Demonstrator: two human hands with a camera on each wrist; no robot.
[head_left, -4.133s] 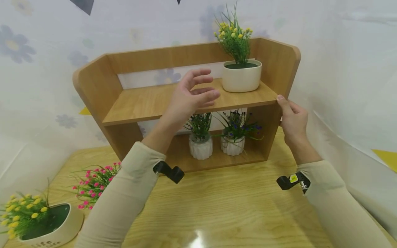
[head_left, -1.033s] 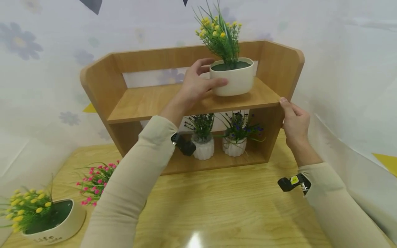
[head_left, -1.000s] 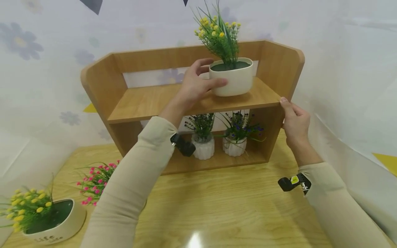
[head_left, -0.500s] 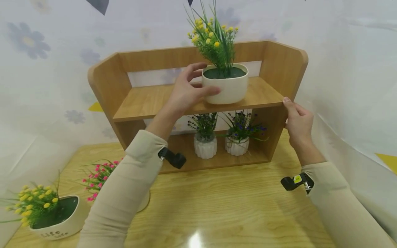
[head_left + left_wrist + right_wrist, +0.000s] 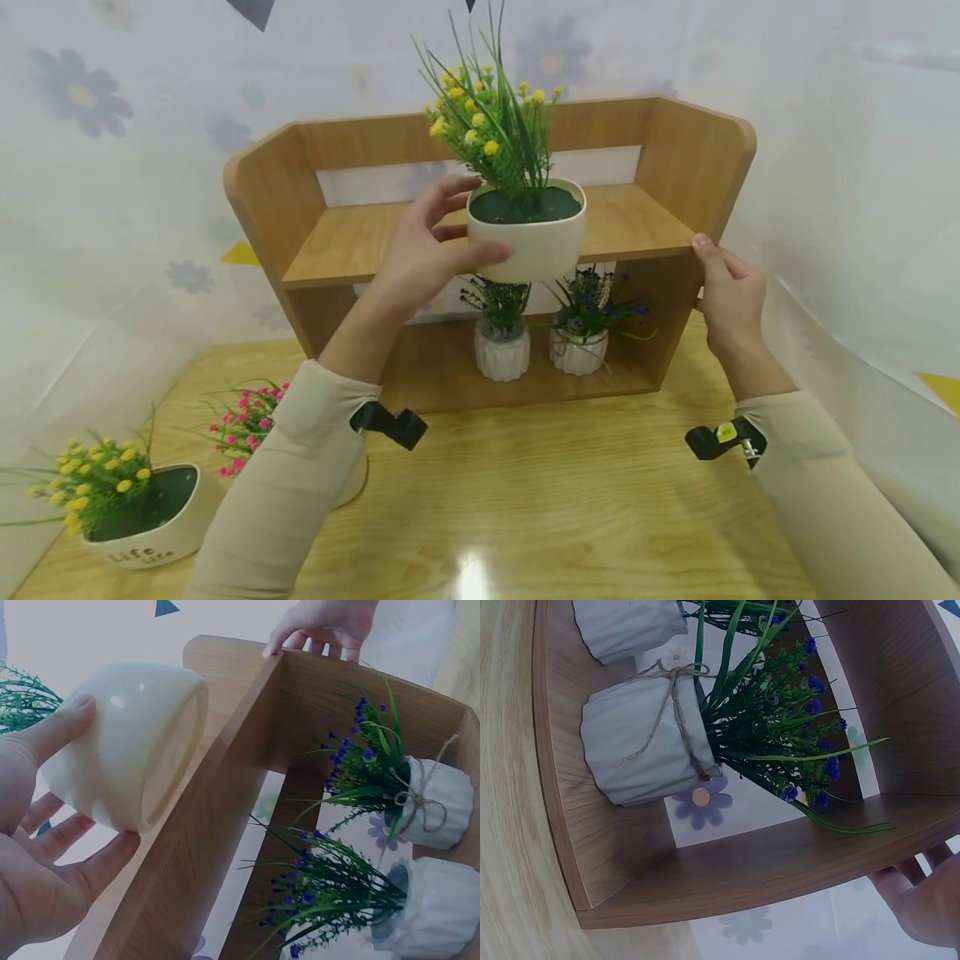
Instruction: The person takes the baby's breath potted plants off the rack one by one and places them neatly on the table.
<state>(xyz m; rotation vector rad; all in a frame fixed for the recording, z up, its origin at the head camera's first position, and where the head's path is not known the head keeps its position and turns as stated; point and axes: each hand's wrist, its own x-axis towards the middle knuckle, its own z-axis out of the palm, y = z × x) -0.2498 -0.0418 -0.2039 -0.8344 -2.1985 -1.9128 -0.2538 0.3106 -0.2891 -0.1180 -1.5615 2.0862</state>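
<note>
As the pink-flowered plant (image 5: 243, 425) sits partly behind the left sleeve (image 5: 300, 467), lowering that arm could knock it. The left hand (image 5: 420, 248) grips the cream oval planter (image 5: 543, 248) by one end, off the upper shelf (image 5: 352, 235); lopsided weight could twist it loose onto the white fluted pots (image 5: 502, 356) below. The right hand (image 5: 733, 302) grasps the wooden side panel (image 5: 693, 171); a jerk could rock everything.

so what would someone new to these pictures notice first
Probably the cream planter of yellow flowers, held by the left hand in front of the wooden shelf. Next might come the two white pots side by side on its lower level, then the pink flowers at the head view's lower left, partly hidden by a sleeve.
</note>
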